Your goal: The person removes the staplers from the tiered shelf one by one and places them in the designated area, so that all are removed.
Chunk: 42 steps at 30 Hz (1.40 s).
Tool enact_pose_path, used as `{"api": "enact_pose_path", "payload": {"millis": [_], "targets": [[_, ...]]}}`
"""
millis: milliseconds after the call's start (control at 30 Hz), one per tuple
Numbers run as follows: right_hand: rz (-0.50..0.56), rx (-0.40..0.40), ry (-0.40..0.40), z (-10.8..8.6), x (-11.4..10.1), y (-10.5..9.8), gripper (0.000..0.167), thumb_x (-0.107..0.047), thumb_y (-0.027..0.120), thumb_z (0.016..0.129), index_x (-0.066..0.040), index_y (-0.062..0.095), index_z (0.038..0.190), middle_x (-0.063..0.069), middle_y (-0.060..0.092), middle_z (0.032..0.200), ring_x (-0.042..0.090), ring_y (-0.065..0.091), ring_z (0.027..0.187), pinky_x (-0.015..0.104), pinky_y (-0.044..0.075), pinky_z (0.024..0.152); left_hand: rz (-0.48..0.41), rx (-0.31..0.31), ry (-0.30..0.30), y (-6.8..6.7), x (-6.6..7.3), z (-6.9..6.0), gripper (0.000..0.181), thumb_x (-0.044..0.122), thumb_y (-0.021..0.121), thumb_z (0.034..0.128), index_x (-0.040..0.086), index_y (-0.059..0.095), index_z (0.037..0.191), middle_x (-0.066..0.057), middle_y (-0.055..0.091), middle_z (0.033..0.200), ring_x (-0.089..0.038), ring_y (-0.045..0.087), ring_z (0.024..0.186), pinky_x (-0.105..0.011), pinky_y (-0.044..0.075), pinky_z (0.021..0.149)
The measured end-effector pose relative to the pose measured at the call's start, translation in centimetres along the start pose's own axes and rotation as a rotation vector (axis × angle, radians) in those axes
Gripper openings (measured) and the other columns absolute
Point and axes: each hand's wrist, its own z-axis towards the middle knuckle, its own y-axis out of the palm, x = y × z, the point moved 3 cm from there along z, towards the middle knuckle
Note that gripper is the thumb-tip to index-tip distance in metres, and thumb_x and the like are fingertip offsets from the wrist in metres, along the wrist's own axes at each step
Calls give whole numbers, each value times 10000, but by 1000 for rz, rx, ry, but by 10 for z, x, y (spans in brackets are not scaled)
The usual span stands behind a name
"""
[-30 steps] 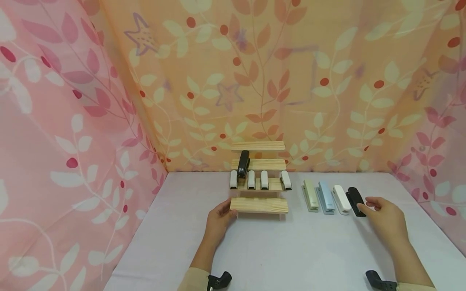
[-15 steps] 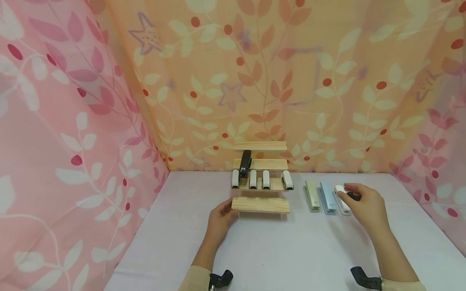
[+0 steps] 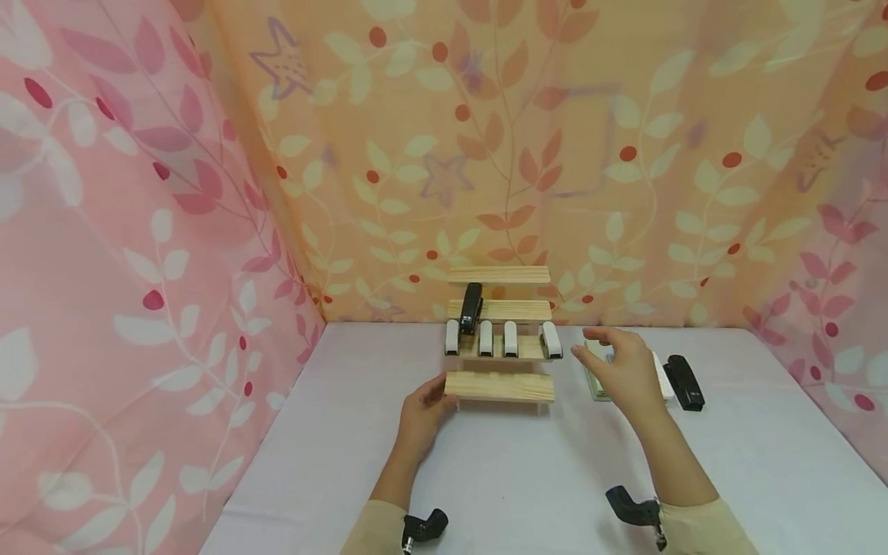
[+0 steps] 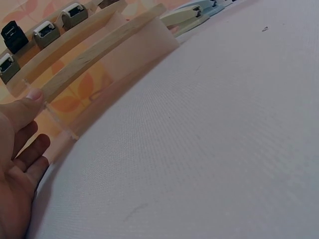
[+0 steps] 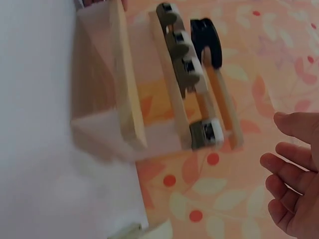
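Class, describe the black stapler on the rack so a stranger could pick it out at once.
Start at the wooden rack on the pale table, which a left hand holds at one side. Go up to the shelf just above the four white staplers. The black stapler there is the rack's only black one; the other black stapler lies on the table.

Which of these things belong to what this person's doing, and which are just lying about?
Seemingly in the job:
left hand, holding the wooden rack
right hand, holding nothing
racked white staplers, racked black stapler
loose staplers: green, blue, white, black

Apparently just surroundings:
patterned cloth
white tabletop
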Motion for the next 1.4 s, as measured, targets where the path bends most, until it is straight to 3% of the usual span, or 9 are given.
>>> {"api": "enact_pose_path", "payload": {"millis": [167, 333, 667, 900, 1000, 1233, 1400], "targets": [[46, 1, -42, 6, -22, 17, 454, -291, 816, 899, -62, 699, 1273, 150, 712, 1226, 365, 577, 1174, 605, 465, 966, 14, -8, 10, 1, -2, 1, 641, 373, 848, 821, 171, 638, 1392, -25, 652, 1393, -215, 610, 1286, -320, 518, 1071], [82, -48, -58, 12, -38, 32, 492, -309, 817, 894, -66, 682, 1299, 132, 704, 1269, 375, 554, 1250, 614, 437, 1039, 14, -5, 20, 0, 0, -1, 635, 347, 845, 835, 166, 628, 1404, -47, 643, 1406, -237, 607, 1292, -325, 523, 1066], [72, -79, -102, 21, -58, 63, 467, -323, 823, 884, -99, 707, 1278, 107, 720, 1244, 359, 570, 1237, 591, 451, 1061, -10, -4, 8, -1, -3, 2, 614, 317, 851, 834, 158, 641, 1389, -58, 656, 1386, -237, 616, 1279, -325, 526, 1061], [129, -87, -128, 28, -72, 77, 488, -302, 845, 863, -73, 712, 1272, 117, 724, 1245, 365, 569, 1252, 595, 442, 1082, -10, -9, 23, 0, -1, 2, 597, 307, 839, 851, 148, 637, 1390, -63, 652, 1390, -246, 609, 1292, -331, 519, 1072], [98, -87, -151, 31, -78, 84, 504, -326, 846, 857, -74, 712, 1273, 103, 736, 1222, 352, 582, 1210, 574, 479, 1032, -10, -10, 27, 0, 0, 1, 603, 314, 839, 850, 144, 635, 1391, -64, 650, 1393, -244, 606, 1298, -314, 518, 1070], [12, -97, -160, 39, -89, 102, 527, -366, 837, 853, -89, 708, 1283, 66, 738, 1241, 342, 569, 1216, 574, 384, 1095, -9, -8, 39, 0, 0, 0, 605, 302, 840, 851, 132, 633, 1394, -71, 655, 1386, -239, 620, 1276, -263, 534, 1032], [-8, -114, -156, 43, -92, 112, 549, -392, 828, 864, -82, 699, 1298, 64, 736, 1247, 326, 574, 1205, 558, 377, 1082, -3, -7, 48, 0, 2, 0, 594, 280, 832, 863, 111, 630, 1396, -92, 655, 1384, -252, 626, 1264, -287, 538, 1034]]}}
